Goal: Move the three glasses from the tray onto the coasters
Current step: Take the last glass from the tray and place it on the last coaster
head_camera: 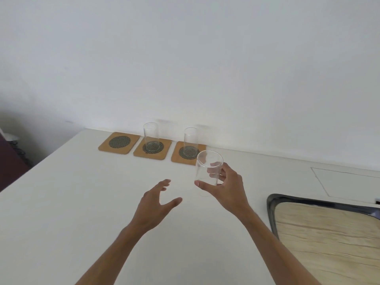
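Held glass (209, 171): clear, straight-sided, empty, upright with a slight tilt. It sits just right of frame centre, above the white table (82, 202), overlapping the near right corner of the right coaster (188, 153) in view.

2 more clear glasses stand upright: middle glass (151, 137) on the middle coaster (152, 148), right glass (190, 141) on the right coaster. The left coaster (119, 142), tan with a dark mesh disc, carries nothing. All 3 coasters lie in a row by the wall, upper centre of frame.

Tray (329, 233): dark rim, pale wood-grain floor, lower right of frame, no glass on the visible part.

Right hand (226, 188): wrapped around the held glass's lower half, thumb at front, fingers behind, forearm entering from bottom right.

Left hand (154, 204): spread wide, holding nothing, just left of the held glass, over the table.
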`<state>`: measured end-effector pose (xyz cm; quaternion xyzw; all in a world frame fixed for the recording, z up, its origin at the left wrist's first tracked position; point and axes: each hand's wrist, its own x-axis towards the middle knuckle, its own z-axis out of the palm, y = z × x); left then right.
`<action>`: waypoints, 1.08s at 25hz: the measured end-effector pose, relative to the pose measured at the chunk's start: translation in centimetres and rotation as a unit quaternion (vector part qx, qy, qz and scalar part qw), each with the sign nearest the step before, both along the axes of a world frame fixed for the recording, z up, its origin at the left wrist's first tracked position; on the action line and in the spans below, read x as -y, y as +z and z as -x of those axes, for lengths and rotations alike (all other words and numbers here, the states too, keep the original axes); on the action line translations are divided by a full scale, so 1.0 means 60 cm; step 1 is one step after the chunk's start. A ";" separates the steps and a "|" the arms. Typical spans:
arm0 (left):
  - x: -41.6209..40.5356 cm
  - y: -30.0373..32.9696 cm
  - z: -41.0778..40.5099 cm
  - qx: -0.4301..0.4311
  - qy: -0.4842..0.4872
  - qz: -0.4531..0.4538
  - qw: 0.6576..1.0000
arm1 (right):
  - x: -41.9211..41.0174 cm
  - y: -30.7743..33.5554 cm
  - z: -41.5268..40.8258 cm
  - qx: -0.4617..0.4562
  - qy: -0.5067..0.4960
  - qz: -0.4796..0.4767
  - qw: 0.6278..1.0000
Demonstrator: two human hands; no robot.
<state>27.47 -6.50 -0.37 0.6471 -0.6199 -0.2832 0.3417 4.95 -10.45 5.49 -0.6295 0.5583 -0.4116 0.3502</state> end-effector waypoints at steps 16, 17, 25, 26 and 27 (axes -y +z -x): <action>0.078 -0.132 -0.404 0.355 0.045 -0.098 0.929 | 0.180 -0.089 -0.307 0.000 0.106 -0.033 0.994; 0.086 -0.134 -0.417 0.341 0.052 -0.105 0.933 | 0.195 -0.097 -0.325 0.001 0.113 -0.034 0.993; 0.104 -0.146 -0.434 0.322 0.072 -0.101 0.939 | 0.314 -0.132 -0.460 0.014 0.127 -0.018 0.992; 0.104 -0.145 -0.434 0.323 0.074 -0.100 0.938 | 0.330 -0.134 -0.478 0.022 0.124 -0.019 0.992; 0.104 -0.144 -0.434 0.323 0.075 -0.098 0.938 | 0.346 -0.137 -0.497 0.032 0.121 -0.020 0.992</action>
